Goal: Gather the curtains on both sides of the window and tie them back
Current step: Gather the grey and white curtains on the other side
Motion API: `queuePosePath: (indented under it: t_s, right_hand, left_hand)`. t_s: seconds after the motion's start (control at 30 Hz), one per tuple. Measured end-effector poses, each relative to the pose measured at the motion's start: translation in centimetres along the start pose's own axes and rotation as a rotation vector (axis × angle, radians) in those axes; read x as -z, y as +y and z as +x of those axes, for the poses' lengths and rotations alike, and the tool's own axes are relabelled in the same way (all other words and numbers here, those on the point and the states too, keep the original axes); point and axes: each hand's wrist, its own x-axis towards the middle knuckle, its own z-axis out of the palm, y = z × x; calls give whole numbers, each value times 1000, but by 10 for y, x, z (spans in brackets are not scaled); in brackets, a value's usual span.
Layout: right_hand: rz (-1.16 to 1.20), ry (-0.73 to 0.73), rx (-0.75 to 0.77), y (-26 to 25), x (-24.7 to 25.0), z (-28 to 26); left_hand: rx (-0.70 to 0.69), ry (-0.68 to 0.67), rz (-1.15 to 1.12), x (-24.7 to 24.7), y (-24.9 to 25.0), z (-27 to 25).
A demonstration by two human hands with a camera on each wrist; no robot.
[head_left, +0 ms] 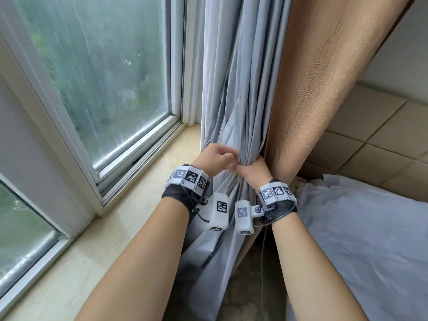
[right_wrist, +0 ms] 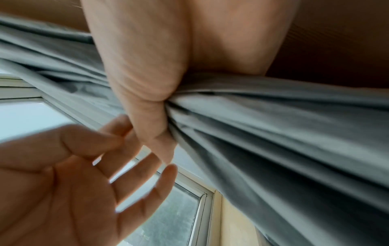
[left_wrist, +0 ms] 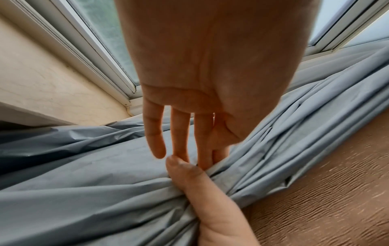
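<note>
The right hand (head_left: 252, 170) is clamped around the bunched grey curtain (head_left: 231, 89), thumb on the near side and fingers wrapped behind, squeezing the folds into a tight waist. The left hand (head_left: 214, 156) sits at about 9 o'clock from it, touching nothing much: fingers loosely spread, tips just brushing the fabric next to the right thumb.

The head view only gives the backs of both hands, so the grip is hard to read there. The left wrist view sorts it out: the left hand (left_wrist: 210, 66) is palm-open with 4 straight fingers (left_wrist: 155, 141) hanging down, and the right thumb (left_wrist: 185, 174) comes up from 6 o'clock, pressed into the gathered pleats. The right wrist view shows the right hand (right_wrist: 147, 74) pinching the cloth at the web of the thumb, with the left hand (right_wrist: 63, 174) splayed at 8 o'clock, holding nothing.

The grey curtain hangs with its long axis running 12 to 6 in the head view, folds fanning out above and below the squeeze point. A tan curtain (head_left: 324, 77) lies right against it at 3 o'clock, leaning toward 1 o'clock. The whole bundle stands at the right end of the window (head_left: 104, 66), over the stone sill (head_left: 162, 158). A pale grey sheet (head_left: 370, 228) lies at 4 o'clock.
</note>
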Motion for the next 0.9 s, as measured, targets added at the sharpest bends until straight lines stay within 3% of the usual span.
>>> queuePosePath:
  t_s: [0.1, 0.2, 0.23, 0.33, 0.4, 0.63, 0.8, 0.9]
  right_hand:
    - [-34, -62, -38, -1, 4, -1]
    - [-24, -43, -132, 1, 12, -4]
    - [1, -49, -162, 2, 15, -6]
    - [63, -78, -249, 7, 27, -7]
    - [87, -53, -274, 9, 31, -6]
    - [-55, 198, -168, 6, 31, -6]
    - [-189, 384, -106, 9, 20, 1]
    - [-249, 327, -145, 9, 15, 4]
  left_hand:
    - [10, 183, -129, -2, -10, 7]
    - [51, 400, 66, -2, -22, 18]
    - [70, 385, 108, -1, -25, 21]
    - [76, 135, 40, 2, -29, 29]
    - [38, 39, 53, 1, -32, 32]
    - [-47, 198, -30, -2, -38, 31]
    - [-52, 86, -143, -2, -28, 19]
    - [-52, 16, -139, -3, -19, 14]
